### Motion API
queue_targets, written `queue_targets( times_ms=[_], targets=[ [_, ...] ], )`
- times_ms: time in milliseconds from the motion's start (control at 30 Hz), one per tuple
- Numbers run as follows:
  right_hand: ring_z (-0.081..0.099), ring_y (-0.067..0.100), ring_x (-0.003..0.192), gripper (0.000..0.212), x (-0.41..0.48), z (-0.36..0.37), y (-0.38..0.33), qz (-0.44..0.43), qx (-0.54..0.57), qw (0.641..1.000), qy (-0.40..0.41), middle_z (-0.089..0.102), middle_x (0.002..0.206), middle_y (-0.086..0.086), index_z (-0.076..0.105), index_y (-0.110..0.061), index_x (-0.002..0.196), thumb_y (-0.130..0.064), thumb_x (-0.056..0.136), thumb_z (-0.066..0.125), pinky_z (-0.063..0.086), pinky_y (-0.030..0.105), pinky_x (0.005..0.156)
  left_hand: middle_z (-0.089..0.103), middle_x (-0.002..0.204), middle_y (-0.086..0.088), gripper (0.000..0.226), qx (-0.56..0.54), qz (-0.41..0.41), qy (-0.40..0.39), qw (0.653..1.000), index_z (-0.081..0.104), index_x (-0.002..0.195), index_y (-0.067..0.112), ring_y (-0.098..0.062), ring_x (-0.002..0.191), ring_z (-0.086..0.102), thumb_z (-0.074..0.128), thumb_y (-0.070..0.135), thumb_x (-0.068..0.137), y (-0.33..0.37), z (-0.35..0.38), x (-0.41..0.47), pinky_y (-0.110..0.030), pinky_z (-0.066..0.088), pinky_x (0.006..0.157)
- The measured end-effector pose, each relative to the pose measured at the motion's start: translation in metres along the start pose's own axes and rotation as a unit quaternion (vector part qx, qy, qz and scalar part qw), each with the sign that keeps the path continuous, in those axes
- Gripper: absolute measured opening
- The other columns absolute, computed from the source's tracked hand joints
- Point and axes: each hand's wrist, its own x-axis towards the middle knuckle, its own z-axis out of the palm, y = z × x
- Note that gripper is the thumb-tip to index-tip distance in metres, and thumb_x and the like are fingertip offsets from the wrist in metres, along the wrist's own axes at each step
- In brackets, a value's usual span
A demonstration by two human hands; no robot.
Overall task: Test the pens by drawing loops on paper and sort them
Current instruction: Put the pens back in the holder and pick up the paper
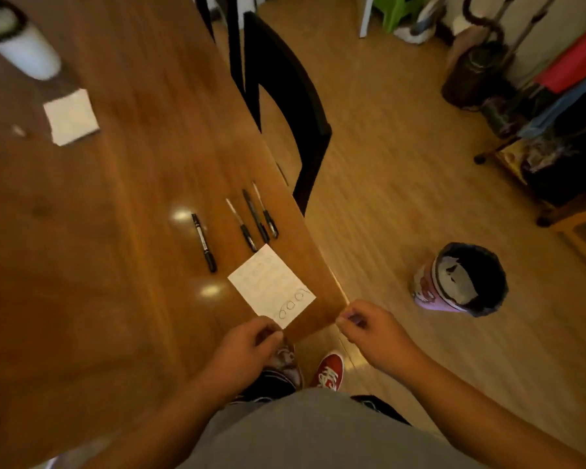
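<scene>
A white paper [268,282] lies on the wooden table [115,231] near its right edge, with a few drawn loops [291,304] at its near end. Beyond it lie three slim pens [256,216] side by side, and a black marker [203,242] lies apart to their left. My left hand [251,346] has curled fingers, and its thumb and forefinger pinch the paper's near corner. My right hand [366,326] hovers just past the table's edge with its fingers curled in; nothing shows in it. The view is blurred.
A second white sheet [71,116] and a white cylinder [17,42] sit at the table's far left. A black chair [291,106] stands against the right edge. A lined waste bin [460,279] is on the floor to the right. Clutter fills the far right.
</scene>
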Motion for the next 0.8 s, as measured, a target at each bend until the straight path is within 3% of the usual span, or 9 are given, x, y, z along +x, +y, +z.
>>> queue_targets(
  times_ms=[133,233,433,533,600,700,800],
  targets=[
    [0.064,0.006,0.083,0.008,0.052,0.008,-0.052,-0.037,-0.025,0.997,-0.067,0.068,0.088,-0.011,0.067,-0.03,0.09,-0.035,0.093,0.061,0.052,0.02,0.067,0.062,0.106,0.017,0.012,-0.059,-0.046,0.077,0.994,0.064,0.103,0.033,-0.005,0.097,0.06,0.056,0.035,0.095,0.001,-0.029,0.024,-0.022,0.055,0.075],
    [0.064,0.01,0.085,0.014,0.092,0.017,-0.081,-0.045,-0.062,0.993,-0.086,0.066,0.092,-0.01,0.065,-0.027,0.098,-0.039,0.095,0.058,0.052,0.023,0.064,0.063,0.101,0.012,0.014,-0.069,-0.093,0.15,0.982,0.062,0.103,0.03,-0.008,0.09,0.061,0.055,0.038,0.095,-0.007,-0.057,0.05,-0.022,0.052,0.066],
    [0.063,0.015,0.075,0.016,0.17,0.03,-0.127,-0.063,-0.17,0.983,0.004,0.065,0.083,-0.004,0.062,-0.023,0.099,-0.038,0.095,0.058,0.058,0.037,0.067,0.062,0.081,0.003,0.016,-0.018,-0.148,0.249,0.957,0.057,0.091,0.025,-0.012,0.071,0.061,0.057,0.041,0.094,-0.025,-0.11,0.113,-0.025,0.043,0.053],
    [0.06,0.013,0.068,0.016,0.198,0.038,-0.145,-0.091,-0.234,0.966,0.055,0.063,0.078,-0.005,0.061,-0.024,0.095,-0.039,0.094,0.058,0.058,0.035,0.061,0.061,0.078,0.0,0.022,0.019,-0.164,0.259,0.952,0.051,0.085,0.026,-0.015,0.067,0.06,0.057,0.046,0.092,-0.031,-0.125,0.137,-0.027,0.042,0.051],
    [0.059,0.012,0.065,0.015,0.212,0.045,-0.154,-0.104,-0.271,0.955,0.063,0.06,0.073,-0.006,0.06,-0.024,0.092,-0.039,0.093,0.058,0.057,0.034,0.058,0.06,0.083,0.002,0.023,0.037,-0.168,0.253,0.952,0.052,0.092,0.025,-0.014,0.069,0.06,0.057,0.048,0.092,-0.034,-0.129,0.147,-0.027,0.046,0.053],
    [0.057,0.013,0.063,0.019,0.23,0.056,-0.161,-0.119,-0.334,0.933,0.064,0.06,0.072,-0.005,0.062,-0.02,0.093,-0.039,0.093,0.057,0.044,0.026,0.047,0.059,0.083,0.005,0.023,0.074,-0.171,0.246,0.951,0.051,0.098,0.028,-0.012,0.071,0.059,0.056,0.049,0.091,-0.037,-0.133,0.156,-0.029,0.051,0.057],
    [0.044,0.006,0.051,0.02,0.242,0.066,-0.161,-0.125,-0.364,0.92,0.076,0.049,0.061,-0.009,0.065,-0.018,0.089,-0.037,0.093,0.058,0.024,0.02,0.041,0.057,0.074,0.006,0.023,0.123,-0.165,0.237,0.95,0.053,0.093,0.024,-0.01,0.063,0.056,0.054,0.047,0.093,-0.04,-0.135,0.161,-0.025,0.041,0.048]
  ],
)
